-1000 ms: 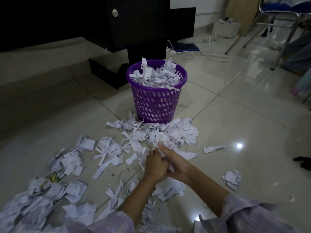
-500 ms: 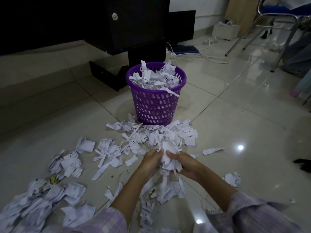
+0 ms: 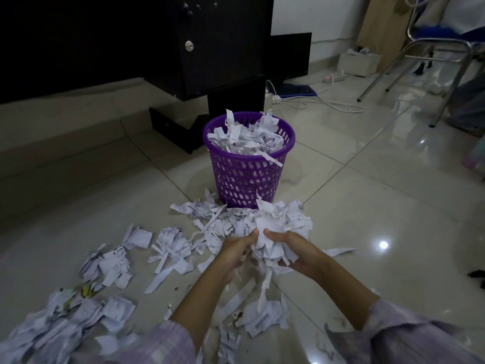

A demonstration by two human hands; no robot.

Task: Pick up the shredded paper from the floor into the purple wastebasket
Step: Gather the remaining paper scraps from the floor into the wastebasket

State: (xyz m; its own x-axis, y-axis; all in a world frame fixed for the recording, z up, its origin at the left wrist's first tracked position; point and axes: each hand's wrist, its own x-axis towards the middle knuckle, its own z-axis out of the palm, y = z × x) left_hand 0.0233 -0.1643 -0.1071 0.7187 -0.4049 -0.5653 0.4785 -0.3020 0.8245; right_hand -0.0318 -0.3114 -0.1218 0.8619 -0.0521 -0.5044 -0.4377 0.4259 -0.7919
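The purple wastebasket [image 3: 246, 179] stands upright on the tiled floor, heaped to the rim with white shredded paper. In front of it, my left hand [image 3: 236, 252] and my right hand [image 3: 296, 254] together hold a bunch of shredded paper [image 3: 271, 240] lifted off the floor, fingers curled round it from both sides, strips hanging below. More shredded paper lies in a pile [image 3: 231, 219] at the basket's foot, in clumps [image 3: 170, 248] to the left, and in a large heap [image 3: 60, 321] at the lower left.
A black desk with a locked cabinet [image 3: 207, 46] stands behind the basket. At the back right are a power strip with white cable [image 3: 336, 78] and a metal-legged chair [image 3: 430, 59]. A loose paper strip [image 3: 338, 250] lies right of my hands.
My hands gathered a bunch of paper on the floor and have lifted it, moving it up and toward the basket. Some strips dangle and drop beneath.
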